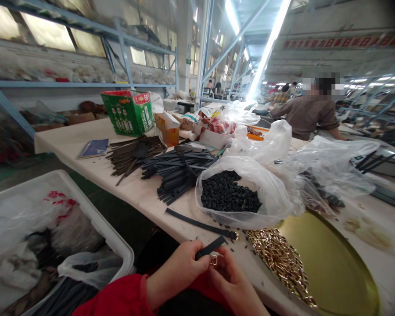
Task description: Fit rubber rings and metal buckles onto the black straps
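Note:
My left hand [184, 263] pinches a dark strap [211, 247] at the table's front edge. At the fingertips of my right hand [228, 272] is a small gold buckle [213, 259], close against the strap. Just beyond lies another dark strap [197, 223] with a gold buckle at its right end. To the right, many gold buckles [283, 259] are heaped on a gold oval tray [339, 263]. A clear plastic bag [273, 193] behind holds small black loops [228, 193]. Bundles of black straps [176, 169] and brown straps [131, 153] lie further left.
A white bin [128, 254] with plastic bags and dark straps stands left of the table [66, 145]. A green box [128, 114], a blue booklet [94, 148] and an orange-and-white box [167, 128] sit at the back. A person [309, 112] is beyond the plastic bags at right.

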Action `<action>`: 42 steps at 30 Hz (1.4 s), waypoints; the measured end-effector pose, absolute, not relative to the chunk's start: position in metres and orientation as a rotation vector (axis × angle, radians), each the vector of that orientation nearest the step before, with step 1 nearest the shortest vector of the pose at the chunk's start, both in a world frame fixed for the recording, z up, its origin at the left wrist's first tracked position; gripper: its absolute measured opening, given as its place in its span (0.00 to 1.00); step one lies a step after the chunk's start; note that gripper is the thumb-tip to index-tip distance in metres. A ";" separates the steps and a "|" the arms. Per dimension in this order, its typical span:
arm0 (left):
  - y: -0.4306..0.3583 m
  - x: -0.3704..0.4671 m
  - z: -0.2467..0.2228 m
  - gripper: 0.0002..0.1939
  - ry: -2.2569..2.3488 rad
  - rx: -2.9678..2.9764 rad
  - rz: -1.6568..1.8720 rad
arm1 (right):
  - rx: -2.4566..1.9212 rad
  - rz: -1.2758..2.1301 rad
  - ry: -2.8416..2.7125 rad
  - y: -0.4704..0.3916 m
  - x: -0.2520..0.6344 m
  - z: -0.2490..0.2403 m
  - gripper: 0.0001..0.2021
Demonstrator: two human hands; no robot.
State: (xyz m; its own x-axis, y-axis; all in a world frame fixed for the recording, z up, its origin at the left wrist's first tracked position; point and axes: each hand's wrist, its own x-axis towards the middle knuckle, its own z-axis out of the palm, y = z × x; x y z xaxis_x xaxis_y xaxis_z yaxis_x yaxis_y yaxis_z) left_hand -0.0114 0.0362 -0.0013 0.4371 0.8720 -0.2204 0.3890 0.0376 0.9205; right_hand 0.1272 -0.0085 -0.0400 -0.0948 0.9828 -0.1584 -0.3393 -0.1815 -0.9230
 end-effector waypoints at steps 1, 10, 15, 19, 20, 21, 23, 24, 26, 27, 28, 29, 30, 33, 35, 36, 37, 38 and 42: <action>0.037 -0.012 -0.002 0.08 1.136 1.577 0.530 | -1.037 1.510 -0.910 -0.007 0.128 -0.040 0.17; 0.040 -0.022 -0.006 0.13 1.091 1.651 0.437 | -0.999 1.603 -0.087 0.007 0.141 -0.031 0.20; 0.038 -0.023 0.000 0.12 1.056 1.847 0.419 | -0.930 1.664 0.046 0.004 0.134 -0.034 0.19; 0.040 -0.026 0.006 0.11 1.085 1.923 0.288 | -1.008 1.656 -0.011 0.001 0.133 -0.043 0.18; 0.040 -0.027 0.007 0.11 1.092 1.923 0.264 | -1.035 1.658 -0.038 0.001 0.133 -0.046 0.18; 0.040 -0.027 0.008 0.11 1.090 1.917 0.255 | -1.060 1.658 -0.084 0.000 0.132 -0.049 0.17; 0.038 -0.026 0.008 0.11 1.060 1.874 0.284 | -1.117 1.613 -0.256 -0.001 0.129 -0.054 0.16; 0.037 -0.026 0.006 0.11 1.039 1.829 0.319 | -1.150 1.562 -0.378 -0.003 0.127 -0.056 0.16; 0.033 -0.023 0.002 0.08 0.990 1.680 0.409 | -1.219 1.411 -0.635 -0.006 0.122 -0.058 0.15; 0.030 -0.022 0.000 0.08 0.971 1.588 0.452 | -1.252 1.334 -0.741 -0.008 0.121 -0.058 0.15; 0.028 -0.022 -0.003 0.07 0.959 1.501 0.485 | -1.279 1.271 -0.819 -0.010 0.120 -0.057 0.14; 0.026 -0.021 -0.005 0.07 0.955 1.433 0.507 | -1.299 1.230 -0.874 -0.012 0.119 -0.056 0.14; 0.025 -0.021 -0.007 0.06 0.957 1.389 0.519 | -1.313 1.205 -0.912 -0.014 0.119 -0.055 0.14; 0.023 -0.021 -0.008 0.08 0.959 1.337 0.512 | -1.317 1.222 -0.953 -0.017 0.120 -0.051 0.14; 0.022 -0.022 -0.007 0.09 0.963 1.316 0.501 | -1.296 1.283 -0.889 -0.017 0.120 -0.050 0.14; 0.022 -0.022 -0.006 0.09 0.973 1.312 0.497 | -1.276 1.311 -0.829 -0.018 0.119 -0.050 0.14; 0.021 -0.021 -0.006 0.08 0.991 1.317 0.498 | -1.251 1.335 -0.767 -0.018 0.119 -0.050 0.14; 0.020 -0.021 -0.006 0.07 1.015 1.330 0.504 | -1.225 1.351 -0.712 -0.018 0.118 -0.051 0.13; 0.016 -0.017 -0.008 0.06 1.098 1.403 0.526 | -1.140 1.418 -0.624 -0.019 0.117 -0.053 0.11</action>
State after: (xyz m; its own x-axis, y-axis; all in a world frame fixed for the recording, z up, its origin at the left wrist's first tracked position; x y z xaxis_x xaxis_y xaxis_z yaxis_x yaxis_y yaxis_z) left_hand -0.0175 0.0158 -0.0077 0.4488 0.8443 -0.2927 0.3009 0.1657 0.9392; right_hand 0.1172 -0.0189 -0.0528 0.1271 0.9505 -0.2837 -0.4334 -0.2041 -0.8778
